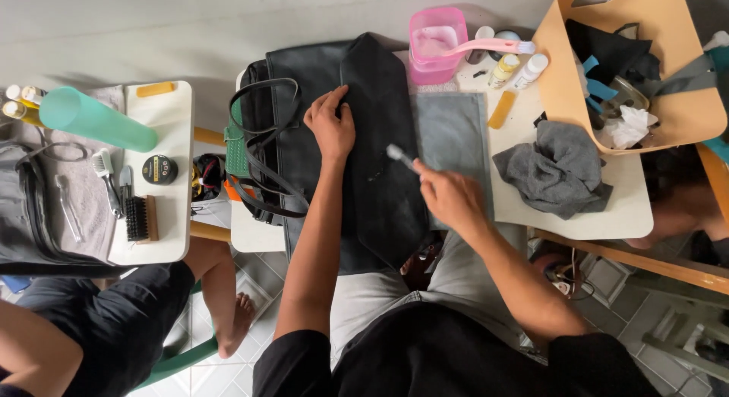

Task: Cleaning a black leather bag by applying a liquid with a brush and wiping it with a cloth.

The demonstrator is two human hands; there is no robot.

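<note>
Head view: a person's left hand (331, 126) lies flat, fingers spread, on a black leather bag (357, 150) laid across a white counter (524, 207) and the person's lap. Right hand (449, 196) has its fingers pinched around a small brush (400, 156) whose bristled head touches the bag's flap. Beside the bag lies a grey cloth mat (454, 135), with a crumpled grey rag (556, 169) further right (a pink tub (437, 34) stands behind).
</note>
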